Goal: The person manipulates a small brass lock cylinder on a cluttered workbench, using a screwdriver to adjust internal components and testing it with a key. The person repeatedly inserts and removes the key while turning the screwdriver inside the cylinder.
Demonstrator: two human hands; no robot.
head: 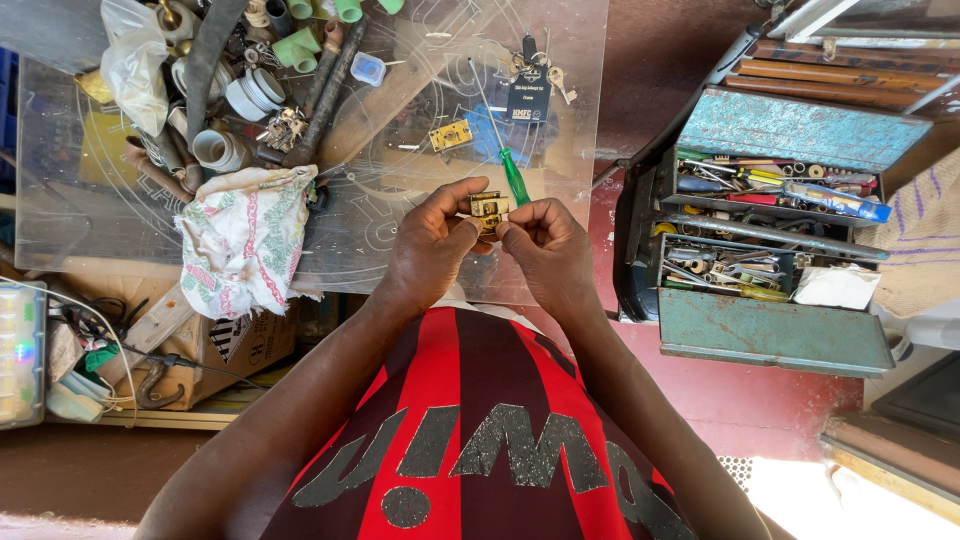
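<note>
Both my hands meet over the near edge of a clear plastic sheet (420, 240) that tops the table. My left hand (432, 245) and my right hand (545, 245) pinch a small brass lock body (488, 208) between their fingertips. A screwdriver with a green handle (514, 177) lies on the sheet just beyond the lock, its thin shaft running up and left. A second brass lock part (451, 134) rests farther back on the sheet. A dark tag with keys (531, 88) lies beyond it.
A crumpled patterned cloth (245, 240) hangs over the sheet's left edge. Behind it lie pipe fittings, white rings and green plastic elbows (300, 48). An open blue metal toolbox (775, 225) full of tools stands at the right. A cardboard box (215, 345) and cables lie lower left.
</note>
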